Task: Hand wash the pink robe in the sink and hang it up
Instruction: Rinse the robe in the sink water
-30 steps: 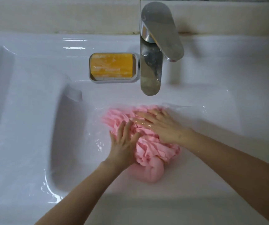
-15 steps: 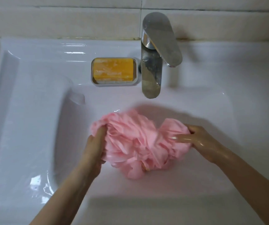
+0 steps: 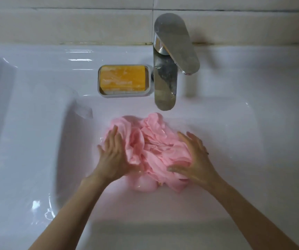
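The robe [image 3: 156, 143] is flanked by the left grip [image 3: 113, 156] and right grip [image 3: 196, 160], equally near, both spread flat against it, nothing clamped.

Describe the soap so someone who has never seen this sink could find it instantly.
Start at the chrome faucet at the back of the white sink. Immediately to its left sits a grey dish holding the soap. It is the only orange-yellow block in view.
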The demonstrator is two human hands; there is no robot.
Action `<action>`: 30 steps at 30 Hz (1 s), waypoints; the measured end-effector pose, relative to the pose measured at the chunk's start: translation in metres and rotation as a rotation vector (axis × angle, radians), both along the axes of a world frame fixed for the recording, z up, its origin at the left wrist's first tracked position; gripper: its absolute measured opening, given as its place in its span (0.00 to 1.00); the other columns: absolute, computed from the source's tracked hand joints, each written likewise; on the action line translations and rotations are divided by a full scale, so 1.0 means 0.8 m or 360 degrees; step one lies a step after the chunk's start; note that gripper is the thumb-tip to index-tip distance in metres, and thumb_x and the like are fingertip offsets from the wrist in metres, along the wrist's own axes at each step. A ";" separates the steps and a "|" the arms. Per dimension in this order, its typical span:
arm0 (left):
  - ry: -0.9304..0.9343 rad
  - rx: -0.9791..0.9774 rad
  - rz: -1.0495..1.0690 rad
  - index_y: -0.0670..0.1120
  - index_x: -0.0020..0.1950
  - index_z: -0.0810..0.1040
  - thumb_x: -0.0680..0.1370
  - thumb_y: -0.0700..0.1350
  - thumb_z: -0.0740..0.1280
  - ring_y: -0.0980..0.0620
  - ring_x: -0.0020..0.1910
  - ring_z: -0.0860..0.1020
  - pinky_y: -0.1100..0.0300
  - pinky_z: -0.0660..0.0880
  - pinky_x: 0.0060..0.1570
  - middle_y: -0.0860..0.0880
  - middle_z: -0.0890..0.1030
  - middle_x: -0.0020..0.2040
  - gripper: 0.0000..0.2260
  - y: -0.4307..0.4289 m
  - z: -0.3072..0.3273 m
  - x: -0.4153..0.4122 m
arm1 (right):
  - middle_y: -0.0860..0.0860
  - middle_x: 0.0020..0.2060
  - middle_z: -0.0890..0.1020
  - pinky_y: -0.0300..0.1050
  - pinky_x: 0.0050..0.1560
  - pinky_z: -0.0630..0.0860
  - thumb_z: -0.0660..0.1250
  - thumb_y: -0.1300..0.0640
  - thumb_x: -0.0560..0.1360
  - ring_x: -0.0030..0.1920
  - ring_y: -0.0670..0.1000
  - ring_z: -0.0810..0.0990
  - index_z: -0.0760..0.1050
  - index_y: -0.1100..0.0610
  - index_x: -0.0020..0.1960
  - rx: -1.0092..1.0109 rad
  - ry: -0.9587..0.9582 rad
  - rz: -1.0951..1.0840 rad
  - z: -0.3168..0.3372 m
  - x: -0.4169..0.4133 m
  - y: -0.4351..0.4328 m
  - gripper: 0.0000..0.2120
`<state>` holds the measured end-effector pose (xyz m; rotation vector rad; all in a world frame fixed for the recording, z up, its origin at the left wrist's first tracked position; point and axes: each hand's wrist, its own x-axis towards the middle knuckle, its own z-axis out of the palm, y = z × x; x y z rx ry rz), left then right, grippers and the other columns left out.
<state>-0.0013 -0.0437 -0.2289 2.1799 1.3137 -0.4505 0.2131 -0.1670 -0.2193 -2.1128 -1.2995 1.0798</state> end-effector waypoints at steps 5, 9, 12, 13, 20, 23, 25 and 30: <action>-0.0244 0.0073 -0.0385 0.43 0.73 0.63 0.68 0.77 0.50 0.33 0.70 0.64 0.36 0.69 0.60 0.36 0.64 0.72 0.46 -0.041 -0.046 0.036 | 0.52 0.76 0.57 0.50 0.68 0.60 0.45 0.37 0.79 0.73 0.51 0.62 0.61 0.43 0.74 0.0303 -0.0563 0.0176 -0.054 -0.052 0.008 0.26; -0.0385 0.0391 -0.0184 0.41 0.56 0.78 0.71 0.64 0.60 0.37 0.51 0.76 0.50 0.78 0.38 0.39 0.78 0.52 0.28 -0.049 -0.052 0.049 | 0.58 0.63 0.77 0.53 0.59 0.70 0.48 0.43 0.81 0.59 0.60 0.77 0.76 0.53 0.64 0.0493 -0.0822 0.0305 -0.095 -0.048 0.018 0.24; -0.0449 0.0529 -0.0143 0.41 0.42 0.78 0.75 0.56 0.58 0.43 0.38 0.74 0.54 0.71 0.31 0.42 0.76 0.38 0.19 -0.037 -0.065 0.058 | 0.58 0.49 0.82 0.51 0.45 0.72 0.51 0.43 0.80 0.41 0.60 0.81 0.81 0.55 0.52 0.0615 -0.1021 0.0140 -0.102 -0.045 0.034 0.24; -0.0466 0.0524 -0.0108 0.42 0.39 0.78 0.75 0.54 0.59 0.44 0.36 0.74 0.54 0.68 0.32 0.42 0.75 0.35 0.17 -0.036 -0.068 0.060 | 0.58 0.47 0.83 0.51 0.44 0.72 0.51 0.42 0.80 0.39 0.60 0.81 0.82 0.56 0.49 0.0600 -0.1079 0.0146 -0.105 -0.045 0.039 0.25; -0.0252 0.0207 0.0187 0.40 0.58 0.77 0.80 0.40 0.59 0.45 0.57 0.75 0.56 0.72 0.57 0.43 0.78 0.55 0.11 -0.007 -0.065 0.084 | 0.44 0.28 0.80 0.33 0.25 0.73 0.74 0.46 0.59 0.26 0.42 0.80 0.80 0.50 0.34 -0.0062 -0.0781 -0.0019 -0.095 -0.054 0.079 0.09; -0.0362 0.0097 0.0314 0.42 0.33 0.81 0.71 0.38 0.65 0.52 0.29 0.78 0.66 0.73 0.32 0.46 0.78 0.32 0.08 0.002 -0.056 0.092 | 0.57 0.31 0.83 0.48 0.28 0.77 0.64 0.52 0.72 0.31 0.57 0.83 0.82 0.61 0.37 -0.0104 -0.0621 -0.0240 -0.090 -0.054 0.098 0.14; -0.0288 0.0006 0.0177 0.42 0.42 0.81 0.76 0.43 0.62 0.56 0.34 0.77 0.72 0.69 0.36 0.46 0.81 0.42 0.09 0.009 -0.046 0.091 | 0.63 0.44 0.83 0.54 0.42 0.76 0.54 0.51 0.80 0.43 0.63 0.82 0.81 0.64 0.48 -0.0111 -0.0550 -0.0324 -0.083 -0.058 0.103 0.22; -0.0516 -0.0171 0.0128 0.55 0.58 0.68 0.70 0.70 0.60 0.53 0.52 0.74 0.55 0.70 0.47 0.56 0.77 0.54 0.25 0.021 -0.016 0.043 | 0.52 0.52 0.79 0.47 0.44 0.71 0.67 0.43 0.73 0.51 0.57 0.78 0.74 0.50 0.60 0.0111 -0.0806 -0.0037 -0.044 -0.025 0.075 0.19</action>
